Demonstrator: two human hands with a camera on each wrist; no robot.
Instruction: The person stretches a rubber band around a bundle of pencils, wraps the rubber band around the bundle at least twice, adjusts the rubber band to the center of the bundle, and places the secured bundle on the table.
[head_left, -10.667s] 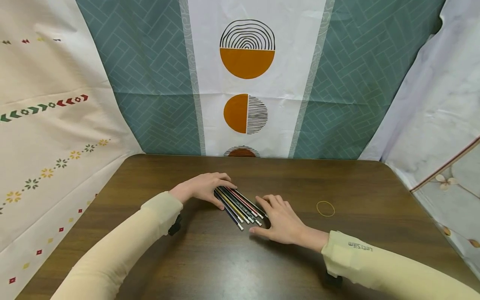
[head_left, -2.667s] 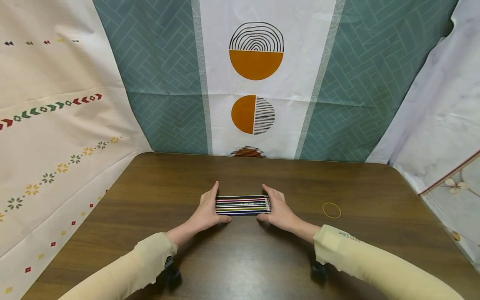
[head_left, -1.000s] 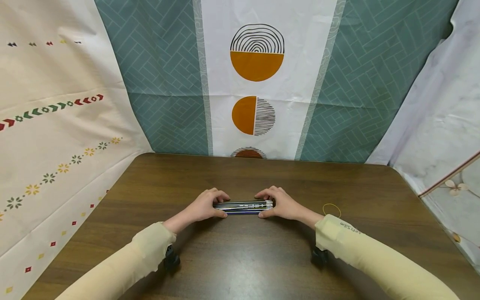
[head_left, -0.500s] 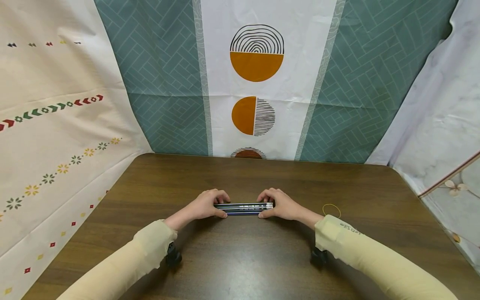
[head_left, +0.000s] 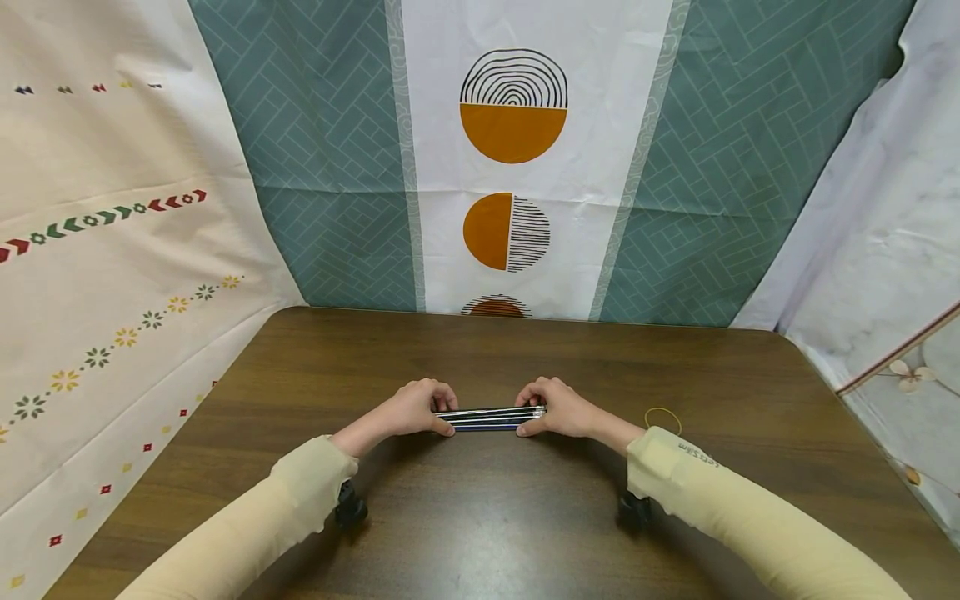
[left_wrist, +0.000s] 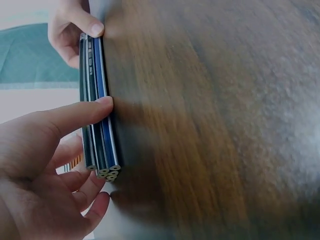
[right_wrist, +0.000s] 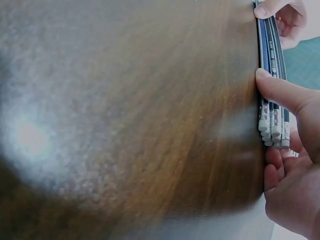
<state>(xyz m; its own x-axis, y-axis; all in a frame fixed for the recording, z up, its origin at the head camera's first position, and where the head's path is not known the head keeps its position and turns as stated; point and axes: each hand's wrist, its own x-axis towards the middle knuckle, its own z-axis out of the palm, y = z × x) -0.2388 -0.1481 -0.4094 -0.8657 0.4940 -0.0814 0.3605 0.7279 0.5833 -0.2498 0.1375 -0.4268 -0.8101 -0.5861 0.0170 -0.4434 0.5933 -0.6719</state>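
Observation:
A bundle of several pencils point(head_left: 487, 418) lies sideways across the middle of the table, dark and blue barrels showing on top. My left hand point(head_left: 416, 407) grips its left end, where the left wrist view shows bare, unsharpened ends point(left_wrist: 104, 172) stacked together. At the other end my right hand point(head_left: 564, 408) holds the bundle, thumb on the near side and fingers curled round the far side. White erasers point(right_wrist: 274, 134) in silver ferrules stick out there in the right wrist view. The barrels underneath are mostly hidden.
A yellow rubber band point(head_left: 663, 418) lies on the brown wooden table point(head_left: 480, 517), just beyond the right sleeve point(head_left: 720, 483). Patterned cloths hang behind the table point(head_left: 322, 167) and at both sides.
Earlier the pencils lay slanted and spread, then side by side in a flat row between both hands. They are now squeezed into a narrow stack, with the fingers curled round both ends.

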